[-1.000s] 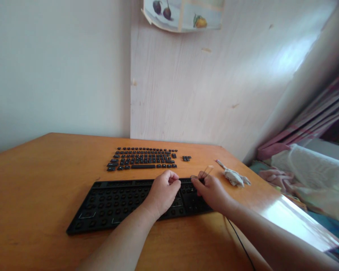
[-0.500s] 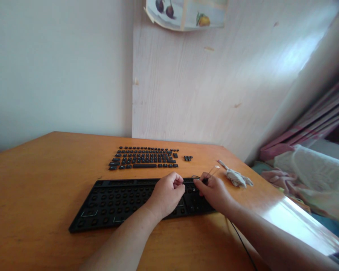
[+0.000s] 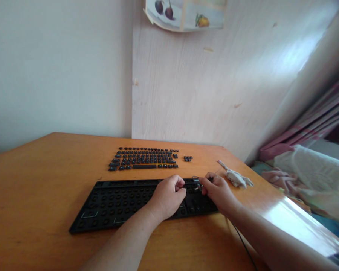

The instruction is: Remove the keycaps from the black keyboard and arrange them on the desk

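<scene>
A black keyboard [image 3: 115, 203] lies across the desk in front of me, most of its left and middle part stripped of keycaps. My left hand [image 3: 169, 194] rests over its right-middle part, fingers curled into a pinch; what they hold, if anything, is hidden. Above the keyboard's right end, my right hand [image 3: 214, 186] is closed on a small wire keycap puller [image 3: 198, 188], with its metal end toward the keys at the left. Behind the keyboard, removed black keycaps [image 3: 144, 159] lie in rows, a long spacebar [image 3: 144, 166] among them.
A small separate group of keycaps [image 3: 188, 158] sits right of the rows. A crumpled whitish cloth [image 3: 237, 178] lies at the desk's right. The keyboard's cable [image 3: 244, 244] runs under my right forearm to the front. A wall stands behind the desk [image 3: 31, 188]; bedding [image 3: 305, 177] is at right.
My right hand has turned the keycap puller: its wire loops pointed up and right before, and now its metal end points left toward the keys. My left hand has barely moved.
</scene>
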A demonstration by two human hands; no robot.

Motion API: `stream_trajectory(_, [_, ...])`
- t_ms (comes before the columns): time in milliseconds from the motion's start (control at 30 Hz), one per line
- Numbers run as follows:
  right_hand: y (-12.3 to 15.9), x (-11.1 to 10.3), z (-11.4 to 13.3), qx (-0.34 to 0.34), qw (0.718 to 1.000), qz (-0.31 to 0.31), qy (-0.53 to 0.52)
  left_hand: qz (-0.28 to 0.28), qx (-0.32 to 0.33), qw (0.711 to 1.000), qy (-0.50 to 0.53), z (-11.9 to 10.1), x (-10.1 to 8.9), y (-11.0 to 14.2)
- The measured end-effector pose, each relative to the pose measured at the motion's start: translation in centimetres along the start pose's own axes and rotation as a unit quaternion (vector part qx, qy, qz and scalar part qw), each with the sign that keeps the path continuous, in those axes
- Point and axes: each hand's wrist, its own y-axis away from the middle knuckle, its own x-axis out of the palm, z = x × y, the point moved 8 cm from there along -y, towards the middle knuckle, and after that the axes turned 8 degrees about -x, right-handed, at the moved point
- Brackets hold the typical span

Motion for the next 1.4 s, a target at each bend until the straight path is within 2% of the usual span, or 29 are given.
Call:
stream_trajectory(100, [0.0, 0.0, 0.3, -0.013, 1.0, 0.007, 0.021, 0.001, 0.001, 1.0, -0.004, -0.2, -0.1, 0.1])
stream_trajectory(433, [0.5, 1.4, 2.3, -0.127, 0.978, 0.053, 0.16, -0.005, 0.014, 1.0, -0.005, 0.1, 0.2, 0.0])
stream_trajectory(600, [0.4, 1.7, 2.3, -0.157, 0.97, 0.058, 0.175, -0.007, 0.027, 0.999, -0.024, 0.1, 0.4, 0.1])
stream_trajectory(733, [0.0, 1.4, 2.1, -0.145, 0.978, 0.046, 0.145, -0.003, 0.037, 0.999, -0.03, 0.1, 0.4, 0.1])
stream_trajectory(967, [-0.4, 1.1, 0.7, -0.077, 0.99, 0.04, 0.107, 0.004, 0.025, 0.999, -0.021, 0.0, 0.3, 0.1])
stream_trajectory(1167, [-0.4, 0.0, 1.6, -0.04, 0.997, 0.017, 0.066, 0.005, 0.021, 1.0, -0.016, 0.0, 0.2, 0.1])
stream_trajectory(1267, [-0.4, -0.7, 2.7, -0.048, 0.998, 0.001, 0.045, 0.005, 0.023, 1.0, -0.014, 0.2, 0.3, 0.1])
stream_trajectory(1400, [0.2, -0.4, 3.9, -0.097, 0.995, 0.001, 0.02, -0.005, 0.017, 1.0, 0.024, 0.2, 0.1, 0.0])
